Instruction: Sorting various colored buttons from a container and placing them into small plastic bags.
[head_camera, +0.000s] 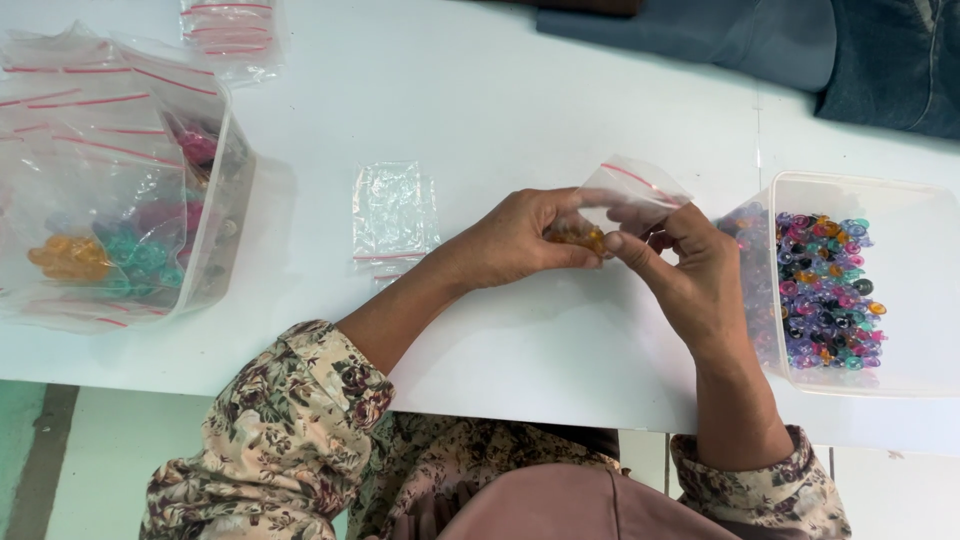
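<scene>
My left hand (515, 243) and my right hand (690, 270) meet over the white table (480, 110). Together they pinch a small clear zip bag (640, 190) with a red seal strip. Orange beads (578, 236) sit in the bag's lower part, between my left thumb and fingers. My right fingers hold the bag's other side, near its mouth. A clear plastic box (900, 210) with several mixed-colour beads (825, 290) stands just right of my right hand.
A stack of empty clear zip bags (393, 215) lies left of my hands. At far left a clear tub (215, 260) holds filled bead bags. More bags (232, 35) lie at the back. Dark blue cloth (800, 45) covers the far right corner.
</scene>
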